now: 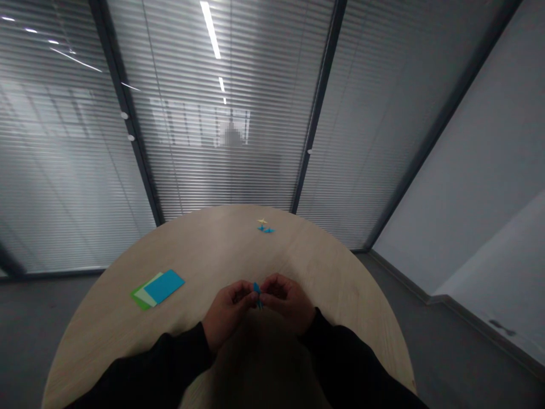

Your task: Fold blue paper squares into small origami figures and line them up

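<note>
The left hand (227, 309) and right hand (289, 301) pinch a small blue paper fold (257, 295); stacked paper sheets (158, 289) lie at nine o'clock on the round bench (204, 255), folded paper figures (264, 226) at twelve.

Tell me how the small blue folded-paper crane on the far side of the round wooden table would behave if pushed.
The small blue folded-paper crane is probably very light, since it looks like thin paper. Its low, pointed shape suggests it would skid or tip rather than roll. Its thin folds would likely crush if pinched hard.
</note>
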Available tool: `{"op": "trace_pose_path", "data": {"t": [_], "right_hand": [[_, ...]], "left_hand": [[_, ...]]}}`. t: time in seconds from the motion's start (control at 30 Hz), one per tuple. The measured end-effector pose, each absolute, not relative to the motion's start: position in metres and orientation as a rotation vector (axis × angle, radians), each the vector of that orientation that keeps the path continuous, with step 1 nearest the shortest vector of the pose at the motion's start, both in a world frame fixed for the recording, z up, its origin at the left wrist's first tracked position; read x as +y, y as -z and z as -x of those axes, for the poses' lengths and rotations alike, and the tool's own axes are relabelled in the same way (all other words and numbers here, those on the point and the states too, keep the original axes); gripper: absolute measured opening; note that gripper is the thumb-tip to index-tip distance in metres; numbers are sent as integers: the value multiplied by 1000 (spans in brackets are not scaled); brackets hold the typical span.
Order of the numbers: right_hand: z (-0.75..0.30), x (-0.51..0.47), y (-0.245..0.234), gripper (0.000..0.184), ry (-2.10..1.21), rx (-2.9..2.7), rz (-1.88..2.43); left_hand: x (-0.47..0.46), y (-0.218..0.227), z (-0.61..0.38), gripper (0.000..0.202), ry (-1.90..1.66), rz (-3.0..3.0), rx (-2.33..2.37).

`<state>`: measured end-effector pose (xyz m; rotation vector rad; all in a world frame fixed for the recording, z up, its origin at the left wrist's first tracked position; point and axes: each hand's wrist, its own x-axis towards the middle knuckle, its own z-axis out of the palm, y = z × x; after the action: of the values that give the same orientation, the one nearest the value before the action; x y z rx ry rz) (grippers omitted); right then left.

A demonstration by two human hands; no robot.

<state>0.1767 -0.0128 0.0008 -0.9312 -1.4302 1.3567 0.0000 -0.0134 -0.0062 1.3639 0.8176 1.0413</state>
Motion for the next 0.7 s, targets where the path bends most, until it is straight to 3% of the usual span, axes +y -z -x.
{"op": "trace_pose_path", "data": {"t": [0.13,0.27,0.57,0.7], "right_hand": [[-178,-10,1,35,-1386,-1398,935],[-182,-9,6,29,-1393,-1502,1002],[-177,-16,-4,18,-837,-1801,1140],[-174,-16,0,16,-916,-1772,1100]], "left_hand": [[-13,6,0,28,-1044,-1368,824],[-14,3,0,25,-1050,-1418,877],[-18,-4,-2,31,-1061,-1485,888],[-17,-2,-3,29,-1095,-1474,899]]}}
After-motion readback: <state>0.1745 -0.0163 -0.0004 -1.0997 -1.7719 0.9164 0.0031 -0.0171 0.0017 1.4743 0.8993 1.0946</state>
